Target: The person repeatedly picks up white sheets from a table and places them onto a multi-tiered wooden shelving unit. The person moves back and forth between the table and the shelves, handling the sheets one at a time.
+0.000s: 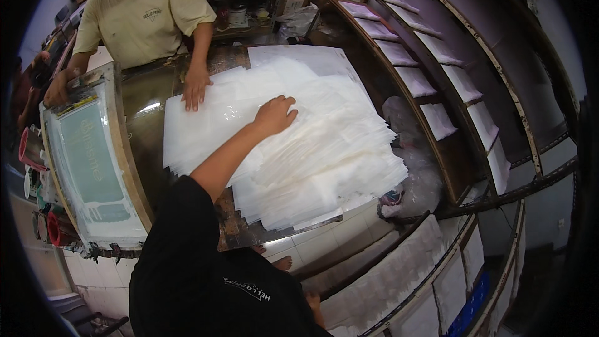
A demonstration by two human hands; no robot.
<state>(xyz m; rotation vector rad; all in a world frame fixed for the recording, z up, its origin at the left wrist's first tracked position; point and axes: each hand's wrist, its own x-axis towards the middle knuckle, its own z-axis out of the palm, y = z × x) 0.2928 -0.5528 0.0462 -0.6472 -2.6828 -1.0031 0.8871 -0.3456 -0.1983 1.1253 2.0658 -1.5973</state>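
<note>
My left hand reaches across a wide, fanned-out pile of thin white translucent sheets on the table. Its fingers are bent and a little apart over the top sheets, and I see nothing held in them. Only a sliver of skin shows beside my black shirt at the lower edge, seemingly part of my right hand; its fingers cannot be made out. Across the table, a co-worker in a pale yellow shirt lays one hand flat on the pile's far left edge. The co-worker's other hand is at the screen frame's far corner.
A wooden-framed printing screen with a green mesh stands left of the pile. Racks holding stacks of sheets rise on the right, and a lower rack stands near my right side. Clear plastic bags lie between table and racks.
</note>
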